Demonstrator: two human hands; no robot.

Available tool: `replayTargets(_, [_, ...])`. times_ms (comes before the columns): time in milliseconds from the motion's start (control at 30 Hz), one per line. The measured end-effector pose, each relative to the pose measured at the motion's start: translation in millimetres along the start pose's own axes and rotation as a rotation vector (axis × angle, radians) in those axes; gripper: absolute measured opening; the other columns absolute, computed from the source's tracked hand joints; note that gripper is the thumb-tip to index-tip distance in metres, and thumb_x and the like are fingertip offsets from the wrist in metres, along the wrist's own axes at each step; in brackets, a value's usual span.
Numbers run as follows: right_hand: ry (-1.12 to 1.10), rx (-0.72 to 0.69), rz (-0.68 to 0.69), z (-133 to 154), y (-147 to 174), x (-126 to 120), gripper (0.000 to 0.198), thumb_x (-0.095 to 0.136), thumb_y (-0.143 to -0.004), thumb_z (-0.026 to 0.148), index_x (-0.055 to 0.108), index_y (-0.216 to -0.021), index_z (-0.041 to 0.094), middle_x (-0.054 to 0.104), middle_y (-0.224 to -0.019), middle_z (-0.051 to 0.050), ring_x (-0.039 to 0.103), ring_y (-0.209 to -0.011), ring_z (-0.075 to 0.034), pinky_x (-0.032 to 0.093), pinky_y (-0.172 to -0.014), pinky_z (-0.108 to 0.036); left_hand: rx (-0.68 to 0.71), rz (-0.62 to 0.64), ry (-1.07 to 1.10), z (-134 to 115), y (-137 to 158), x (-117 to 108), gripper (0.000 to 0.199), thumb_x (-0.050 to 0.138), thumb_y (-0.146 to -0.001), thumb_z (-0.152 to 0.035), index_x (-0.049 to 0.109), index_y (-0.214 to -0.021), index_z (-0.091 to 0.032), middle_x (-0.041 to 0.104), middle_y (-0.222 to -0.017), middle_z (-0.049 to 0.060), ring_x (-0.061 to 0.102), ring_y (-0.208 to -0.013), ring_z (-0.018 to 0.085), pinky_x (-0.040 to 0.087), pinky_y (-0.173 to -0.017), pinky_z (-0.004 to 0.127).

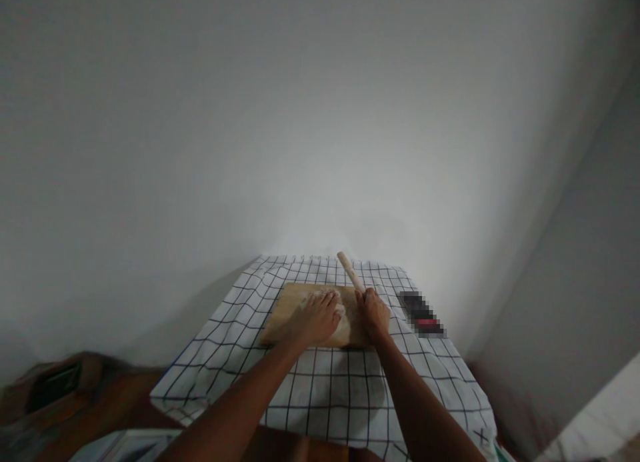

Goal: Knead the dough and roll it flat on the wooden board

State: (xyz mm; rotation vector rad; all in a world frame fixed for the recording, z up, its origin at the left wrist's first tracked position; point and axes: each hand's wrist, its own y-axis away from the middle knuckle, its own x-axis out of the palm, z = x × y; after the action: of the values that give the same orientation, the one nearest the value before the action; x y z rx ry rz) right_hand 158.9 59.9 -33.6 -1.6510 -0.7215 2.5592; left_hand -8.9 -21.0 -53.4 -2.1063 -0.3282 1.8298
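A wooden board [283, 315] lies on the checked cloth, with white flour on it. My left hand [320, 317] rests palm down over the board with its fingers stretched out, on a pale, floury patch of what looks like dough [342, 310]. Most of that patch is hidden under the hand. My right hand [374, 310], closed, grips the near end of a wooden rolling pin [349, 267]. The pin's far end points up and away, past the back edge of the board.
A white cloth with dark grid lines [225, 335] covers the table. To the right of the board lies a blurred-out dark, flat object [419, 309]. A pale wall [320, 149] rises behind the table. At the lower left stands a brown wooden object [60, 382].
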Motion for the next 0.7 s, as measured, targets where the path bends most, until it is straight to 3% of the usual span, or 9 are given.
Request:
replayTargets(467, [-0.016,0.013,0.02,-1.7,-1.4,-0.8,0.044,0.028,-0.105,0.054,0.055,-0.107,0.02,0.071,-0.099,-0.009,0.069,-0.088,-0.023,0.043,-0.07,-0.03,-0.215,0.07,0.078,-4.6,-35.7,4.5,0.057,0.04,-0.097,-0.052,0.048,-0.146,-0.023,0.041,-0.157,0.013,0.027,-0.146,0.042,0.009,-0.112,0.075])
replayTargets(700, [-0.02,0.008,0.015,-2.1,-1.2,1.0,0.044,0.027,-0.105,0.054,0.055,-0.109,0.02,0.071,-0.102,-0.01,0.069,-0.091,-0.023,0.043,-0.072,-0.03,-0.199,-0.001,0.072,-9.6,-29.1,2.4,0.055,0.042,-0.097,-0.048,0.05,-0.145,-0.02,0.042,-0.156,0.014,0.028,-0.147,0.039,0.009,-0.117,0.068])
